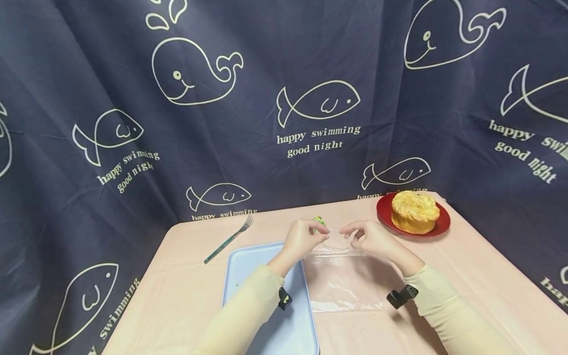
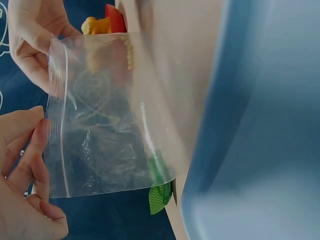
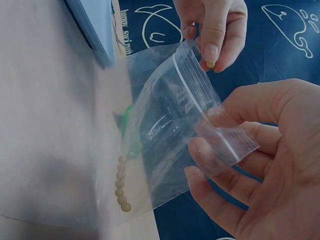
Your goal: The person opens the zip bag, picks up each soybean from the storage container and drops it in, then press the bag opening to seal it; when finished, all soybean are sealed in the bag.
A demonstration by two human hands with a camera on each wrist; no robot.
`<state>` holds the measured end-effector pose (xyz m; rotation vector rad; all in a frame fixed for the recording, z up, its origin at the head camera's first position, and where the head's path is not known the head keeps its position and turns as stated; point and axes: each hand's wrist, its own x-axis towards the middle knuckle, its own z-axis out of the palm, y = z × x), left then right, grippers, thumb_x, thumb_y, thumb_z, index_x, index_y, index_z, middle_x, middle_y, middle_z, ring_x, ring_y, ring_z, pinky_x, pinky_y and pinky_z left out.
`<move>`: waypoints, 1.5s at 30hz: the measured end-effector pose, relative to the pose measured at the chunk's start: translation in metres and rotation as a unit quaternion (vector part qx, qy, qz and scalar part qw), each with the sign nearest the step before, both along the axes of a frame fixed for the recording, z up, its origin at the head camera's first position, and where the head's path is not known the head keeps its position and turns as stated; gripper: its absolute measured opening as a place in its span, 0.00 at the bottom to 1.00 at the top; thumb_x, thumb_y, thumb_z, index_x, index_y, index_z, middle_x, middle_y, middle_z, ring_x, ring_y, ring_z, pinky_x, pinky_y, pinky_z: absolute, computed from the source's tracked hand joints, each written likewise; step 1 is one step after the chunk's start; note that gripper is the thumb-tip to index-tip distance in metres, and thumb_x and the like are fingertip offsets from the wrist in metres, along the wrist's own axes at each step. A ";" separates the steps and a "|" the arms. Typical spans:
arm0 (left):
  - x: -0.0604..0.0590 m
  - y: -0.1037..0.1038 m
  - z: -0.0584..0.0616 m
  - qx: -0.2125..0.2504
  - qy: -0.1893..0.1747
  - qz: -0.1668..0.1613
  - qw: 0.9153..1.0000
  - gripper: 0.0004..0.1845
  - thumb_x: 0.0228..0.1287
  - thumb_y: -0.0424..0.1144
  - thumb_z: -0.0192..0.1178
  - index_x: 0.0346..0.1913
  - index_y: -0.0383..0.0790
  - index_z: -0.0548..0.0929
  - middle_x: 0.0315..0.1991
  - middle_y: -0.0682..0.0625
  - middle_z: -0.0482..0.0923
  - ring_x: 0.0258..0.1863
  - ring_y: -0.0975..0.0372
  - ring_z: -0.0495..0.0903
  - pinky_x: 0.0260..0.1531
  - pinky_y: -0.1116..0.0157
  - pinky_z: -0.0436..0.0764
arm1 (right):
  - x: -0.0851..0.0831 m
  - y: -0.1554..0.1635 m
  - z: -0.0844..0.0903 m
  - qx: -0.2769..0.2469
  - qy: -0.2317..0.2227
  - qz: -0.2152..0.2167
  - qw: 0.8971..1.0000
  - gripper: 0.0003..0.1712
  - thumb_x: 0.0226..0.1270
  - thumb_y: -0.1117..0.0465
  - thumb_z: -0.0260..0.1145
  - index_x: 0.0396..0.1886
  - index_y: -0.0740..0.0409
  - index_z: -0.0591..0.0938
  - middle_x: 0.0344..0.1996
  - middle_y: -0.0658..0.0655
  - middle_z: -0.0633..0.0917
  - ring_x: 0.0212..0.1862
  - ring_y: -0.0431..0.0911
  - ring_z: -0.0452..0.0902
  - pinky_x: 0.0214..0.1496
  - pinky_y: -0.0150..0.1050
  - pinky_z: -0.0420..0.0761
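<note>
Between both hands hangs a clear zip bag (image 1: 341, 286), its zip edge uppermost. My right hand (image 3: 270, 145) pinches this edge between thumb and fingers. My left hand (image 3: 215, 22) is at the other end of the edge, a small yellowish bead (image 3: 210, 65) at its fingertips. In the left wrist view the left hand's fingers (image 2: 37, 145) are beside the zip strip; whether they also grip the plastic, I cannot tell. A row of similar beads (image 3: 120, 187) shows through the bag near its bottom, seemingly inside. Behind the bag is a green object (image 2: 159, 197), partly hidden.
A pale blue tray (image 1: 235, 266) lies on the left under my left forearm, with a tiny round thing (image 1: 237, 284) on it. Left of it is a fork (image 1: 228, 241). At the back right, a red plate (image 1: 383, 214) bears a round golden cake (image 1: 414, 214).
</note>
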<state>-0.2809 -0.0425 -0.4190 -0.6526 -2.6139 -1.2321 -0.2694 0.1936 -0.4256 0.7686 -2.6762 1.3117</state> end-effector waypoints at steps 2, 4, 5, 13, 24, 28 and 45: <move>0.000 0.001 -0.001 -0.004 0.002 -0.001 1.000 0.05 0.56 0.34 0.77 0.35 0.46 0.93 0.30 0.62 0.86 0.28 0.68 0.72 0.25 0.71 0.72 | 0.000 -0.001 0.000 0.003 0.001 -0.001 1.000 0.22 0.53 0.76 0.61 0.48 0.65 0.88 0.37 0.61 0.88 0.35 0.47 0.82 0.37 0.35 0.82; -0.001 0.001 -0.003 -0.006 0.007 -0.004 1.000 0.06 0.55 0.34 0.77 0.35 0.47 0.93 0.31 0.62 0.87 0.29 0.68 0.73 0.28 0.71 0.73 | 0.000 -0.001 0.000 0.008 0.002 -0.004 1.000 0.22 0.54 0.76 0.61 0.48 0.63 0.88 0.37 0.60 0.88 0.35 0.47 0.82 0.37 0.35 0.81; -0.001 0.001 -0.004 -0.005 0.009 -0.005 1.000 0.06 0.55 0.34 0.77 0.35 0.47 0.92 0.31 0.62 0.87 0.30 0.68 0.74 0.29 0.71 0.74 | 0.000 -0.002 0.000 0.009 0.003 -0.005 1.000 0.22 0.53 0.76 0.61 0.48 0.63 0.88 0.37 0.60 0.88 0.35 0.47 0.82 0.37 0.35 0.81; 0.003 -0.011 -0.002 0.033 0.000 -0.019 0.999 0.07 0.55 0.35 0.77 0.37 0.49 0.92 0.33 0.64 0.86 0.37 0.63 0.78 0.37 0.68 0.77 | 0.000 -0.003 0.001 0.005 0.000 0.000 1.000 0.22 0.53 0.76 0.61 0.48 0.64 0.88 0.36 0.58 0.88 0.35 0.49 0.82 0.35 0.35 0.81; 0.015 -0.080 0.007 0.075 -0.009 -0.014 0.997 0.06 0.58 0.34 0.75 0.39 0.44 0.90 0.39 0.56 0.88 0.35 0.65 0.83 0.38 0.65 0.82 | 0.000 -0.003 0.002 -0.001 0.006 0.005 1.000 0.21 0.53 0.76 0.61 0.48 0.69 0.87 0.36 0.61 0.88 0.34 0.48 0.81 0.37 0.35 0.81; 0.024 -0.107 0.005 0.063 -0.031 0.004 0.997 0.07 0.59 0.33 0.74 0.40 0.44 0.90 0.37 0.56 0.88 0.35 0.64 0.83 0.39 0.65 0.83 | 0.001 -0.003 0.002 0.000 0.007 0.000 1.000 0.21 0.53 0.76 0.60 0.48 0.68 0.87 0.35 0.58 0.88 0.35 0.50 0.82 0.37 0.35 0.81; 0.047 -0.207 -0.031 -0.059 -0.100 0.079 0.990 0.04 0.56 0.34 0.75 0.33 0.46 0.91 0.32 0.59 0.85 0.35 0.63 0.81 0.42 0.57 0.80 | -0.001 -0.002 -0.001 0.009 0.003 -0.005 1.000 0.21 0.54 0.75 0.61 0.47 0.65 0.88 0.36 0.60 0.88 0.35 0.49 0.81 0.36 0.35 0.81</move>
